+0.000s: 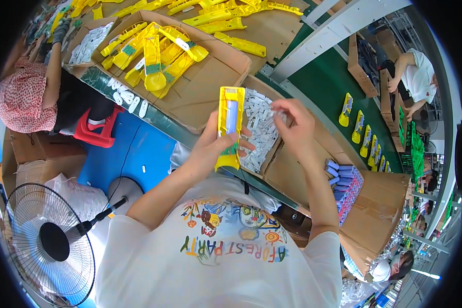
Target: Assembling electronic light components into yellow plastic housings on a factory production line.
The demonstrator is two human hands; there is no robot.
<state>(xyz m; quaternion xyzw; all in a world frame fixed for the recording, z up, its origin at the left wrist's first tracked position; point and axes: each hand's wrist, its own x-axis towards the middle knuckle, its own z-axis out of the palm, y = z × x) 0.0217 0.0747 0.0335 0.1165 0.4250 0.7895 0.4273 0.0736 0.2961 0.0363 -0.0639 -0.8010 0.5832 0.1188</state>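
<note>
My left hand [215, 143] grips a long yellow plastic housing [230, 123] upright, with a pale blue cell set in its open face. My right hand [292, 126] hovers just right of it, fingers pinched on a small white plastic piece [277, 114]. Both hands are over a cardboard box of small white parts [259, 128] on the workbench.
A large cardboard tray [200, 87] holds several yellow housings [154, 56]. A box of blue cells [346, 187] sits at the right. Yellow housings ride the green conveyor [359, 128]. Other people work at the left, upper right and lower right. A floor fan [49, 241] stands lower left.
</note>
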